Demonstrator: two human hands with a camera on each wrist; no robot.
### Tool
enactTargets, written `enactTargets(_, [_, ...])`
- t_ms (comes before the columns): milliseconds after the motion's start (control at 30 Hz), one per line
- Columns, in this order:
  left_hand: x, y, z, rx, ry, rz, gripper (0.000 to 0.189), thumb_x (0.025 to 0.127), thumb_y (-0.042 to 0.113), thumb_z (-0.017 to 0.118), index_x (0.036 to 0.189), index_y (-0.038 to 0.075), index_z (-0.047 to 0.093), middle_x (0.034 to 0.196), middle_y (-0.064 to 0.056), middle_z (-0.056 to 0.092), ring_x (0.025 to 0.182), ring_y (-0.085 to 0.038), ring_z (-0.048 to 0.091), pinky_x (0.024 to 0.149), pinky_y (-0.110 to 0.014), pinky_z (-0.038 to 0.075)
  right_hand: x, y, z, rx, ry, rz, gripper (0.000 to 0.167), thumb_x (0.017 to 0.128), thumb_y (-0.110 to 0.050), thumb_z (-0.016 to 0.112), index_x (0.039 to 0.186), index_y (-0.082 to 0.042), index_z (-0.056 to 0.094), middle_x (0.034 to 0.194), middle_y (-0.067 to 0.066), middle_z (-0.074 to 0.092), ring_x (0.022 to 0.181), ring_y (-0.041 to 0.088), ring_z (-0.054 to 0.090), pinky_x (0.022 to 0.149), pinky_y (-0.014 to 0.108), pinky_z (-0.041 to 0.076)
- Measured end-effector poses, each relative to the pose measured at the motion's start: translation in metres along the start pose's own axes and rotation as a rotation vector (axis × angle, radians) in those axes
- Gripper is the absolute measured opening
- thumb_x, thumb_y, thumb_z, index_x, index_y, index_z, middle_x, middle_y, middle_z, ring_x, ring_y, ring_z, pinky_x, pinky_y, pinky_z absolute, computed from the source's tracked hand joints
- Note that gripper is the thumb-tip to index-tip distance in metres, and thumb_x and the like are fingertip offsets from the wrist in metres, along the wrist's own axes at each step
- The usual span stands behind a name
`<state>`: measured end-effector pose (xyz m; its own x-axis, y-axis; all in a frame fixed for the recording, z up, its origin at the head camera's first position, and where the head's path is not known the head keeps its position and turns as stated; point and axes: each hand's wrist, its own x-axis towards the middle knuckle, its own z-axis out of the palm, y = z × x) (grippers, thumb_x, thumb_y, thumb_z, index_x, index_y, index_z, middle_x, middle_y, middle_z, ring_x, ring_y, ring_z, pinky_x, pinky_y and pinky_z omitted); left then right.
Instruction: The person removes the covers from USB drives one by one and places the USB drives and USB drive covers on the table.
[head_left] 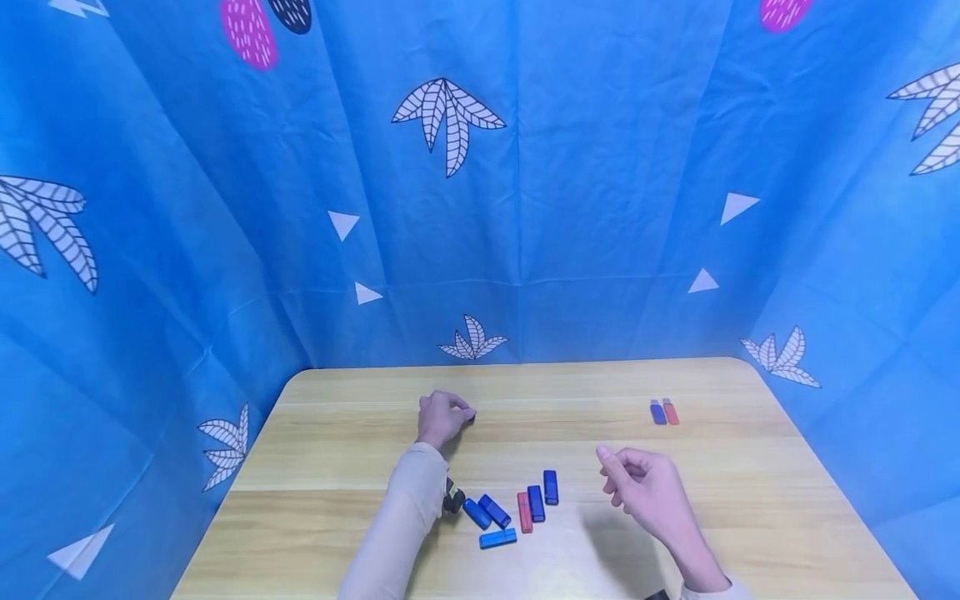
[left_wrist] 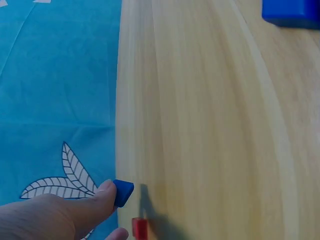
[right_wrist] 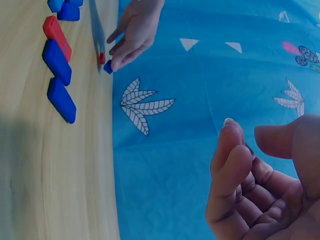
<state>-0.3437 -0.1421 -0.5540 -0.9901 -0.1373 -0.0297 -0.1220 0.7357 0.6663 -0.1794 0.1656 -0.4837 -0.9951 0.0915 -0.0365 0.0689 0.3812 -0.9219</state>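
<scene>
Above the far left part of the table my left hand (head_left: pixel 442 419) pinches a small blue flash drive cap (left_wrist: pixel 123 193) between thumb and fingers. Close by, a small red cap (left_wrist: pixel 140 228) sits on the wood; in the head view my hand hides it. My right hand (head_left: pixel 641 492) hovers over the right side, fingers loosely curled, nothing in them. Beyond it lie a blue flash drive (head_left: pixel 657 412) and a red flash drive (head_left: pixel 671 412), side by side, with bare metal plugs.
Near the table's middle lie several capped flash drives: a red one (head_left: pixel 525 512), a light blue one (head_left: pixel 498 538), a dark blue one (head_left: pixel 551 487) and others in blue. A blue patterned curtain (head_left: pixel 600 167) surrounds the wooden table (head_left: pixel 570 392) at the back and sides.
</scene>
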Motion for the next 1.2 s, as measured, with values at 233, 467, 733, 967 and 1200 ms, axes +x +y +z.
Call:
enactTargets(233, [0.0, -0.002, 0.003, 0.01, 0.01, -0.017, 0.012, 0.085, 0.025, 0.082, 0.087, 0.014, 0.08, 0.115, -0.012, 0.071, 0.114, -0.035, 0.052, 0.1, -0.053, 0.044, -0.005, 0.0, 0.003, 0.003, -0.013, 0.001, 0.039, 0.099, -0.038, 0.065, 0.077, -0.006, 0.07, 0.062, 0.003, 0.068, 0.053, 0.016, 0.063, 0.051, 0.028, 0.053])
enactTargets(467, [0.002, -0.006, 0.007, 0.002, 0.034, 0.003, 0.01, 0.084, 0.021, 0.083, 0.084, 0.012, 0.08, 0.111, -0.012, 0.069, 0.112, -0.035, 0.053, 0.103, -0.051, 0.044, -0.007, 0.001, 0.006, -0.02, -0.005, -0.005, 0.036, 0.099, -0.037, 0.065, 0.078, -0.008, 0.071, 0.063, 0.002, 0.068, 0.053, 0.015, 0.063, 0.051, 0.027, 0.053])
enactTargets(733, [0.006, -0.011, 0.012, 0.027, 0.037, 0.027, 0.008, 0.083, 0.019, 0.083, 0.081, 0.012, 0.079, 0.106, -0.01, 0.068, 0.106, -0.031, 0.053, 0.095, -0.047, 0.048, -0.01, 0.002, 0.008, -0.002, -0.008, 0.038, 0.035, 0.098, -0.036, 0.066, 0.08, -0.007, 0.071, 0.064, 0.003, 0.068, 0.054, 0.017, 0.064, 0.052, 0.027, 0.053])
enactTargets(967, [0.006, -0.016, 0.013, 0.022, 0.032, 0.021, 0.008, 0.084, 0.02, 0.083, 0.082, 0.014, 0.079, 0.106, -0.009, 0.067, 0.107, -0.03, 0.052, 0.095, -0.048, 0.048, -0.009, 0.003, 0.007, -0.013, -0.011, 0.039, 0.035, 0.099, -0.036, 0.065, 0.081, -0.007, 0.072, 0.064, 0.003, 0.068, 0.054, 0.017, 0.064, 0.051, 0.027, 0.053])
enactTargets(1200, [0.008, -0.017, 0.011, -0.011, 0.029, 0.066, 0.005, 0.088, 0.016, 0.079, 0.086, 0.012, 0.08, 0.102, -0.009, 0.072, 0.107, -0.031, 0.056, 0.101, -0.05, 0.046, -0.005, 0.003, 0.004, -0.024, -0.011, 0.027, 0.036, 0.099, -0.036, 0.064, 0.081, -0.006, 0.072, 0.064, 0.003, 0.069, 0.054, 0.016, 0.064, 0.051, 0.027, 0.053])
